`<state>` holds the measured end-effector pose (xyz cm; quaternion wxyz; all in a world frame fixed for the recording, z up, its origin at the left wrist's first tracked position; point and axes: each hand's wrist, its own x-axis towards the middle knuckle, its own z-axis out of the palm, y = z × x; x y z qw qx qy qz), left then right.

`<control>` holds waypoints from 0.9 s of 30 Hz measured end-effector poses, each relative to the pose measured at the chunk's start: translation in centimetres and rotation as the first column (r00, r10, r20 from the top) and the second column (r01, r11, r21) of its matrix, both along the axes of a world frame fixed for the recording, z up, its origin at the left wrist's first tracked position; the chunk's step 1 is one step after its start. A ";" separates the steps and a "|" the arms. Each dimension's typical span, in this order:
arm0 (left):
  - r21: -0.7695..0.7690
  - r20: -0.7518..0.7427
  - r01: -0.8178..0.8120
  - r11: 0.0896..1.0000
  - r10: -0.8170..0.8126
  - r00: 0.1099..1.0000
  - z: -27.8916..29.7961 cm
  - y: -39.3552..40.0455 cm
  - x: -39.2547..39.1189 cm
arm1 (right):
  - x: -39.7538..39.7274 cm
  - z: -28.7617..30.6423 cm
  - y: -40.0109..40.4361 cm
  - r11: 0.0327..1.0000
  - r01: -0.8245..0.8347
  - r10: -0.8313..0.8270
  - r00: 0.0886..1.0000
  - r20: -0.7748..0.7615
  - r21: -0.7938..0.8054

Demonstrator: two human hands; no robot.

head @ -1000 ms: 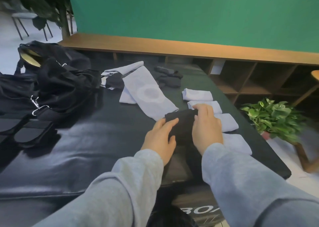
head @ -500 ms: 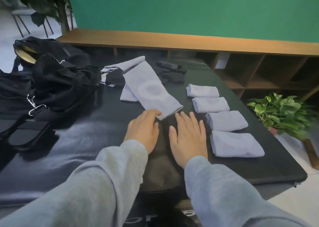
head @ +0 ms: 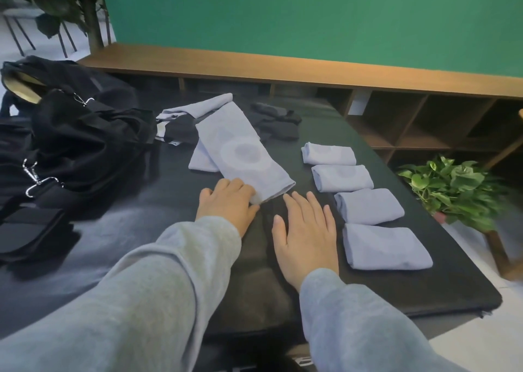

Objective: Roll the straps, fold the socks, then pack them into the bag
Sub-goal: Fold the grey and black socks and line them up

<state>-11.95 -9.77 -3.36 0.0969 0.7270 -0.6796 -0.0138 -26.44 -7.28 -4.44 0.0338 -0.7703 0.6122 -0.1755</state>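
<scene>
— On table, centre: both hands flat, fingers straight, L and R, pressing a black sock.
— Rest?
— Four folded grey socks just R; bag far L.

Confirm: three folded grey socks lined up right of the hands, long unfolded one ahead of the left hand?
Not quite: the head view shows four folded grey socks in that row, not three. The long unfolded sock does lie ahead of the left hand.
</scene>
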 end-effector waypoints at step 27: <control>-0.216 -0.122 -0.135 0.967 0.111 0.986 -1.4 10.6 8.7 | 1.0 0.0 1.1 0.952 -0.178 0.166 0.984 -0.066 -0.250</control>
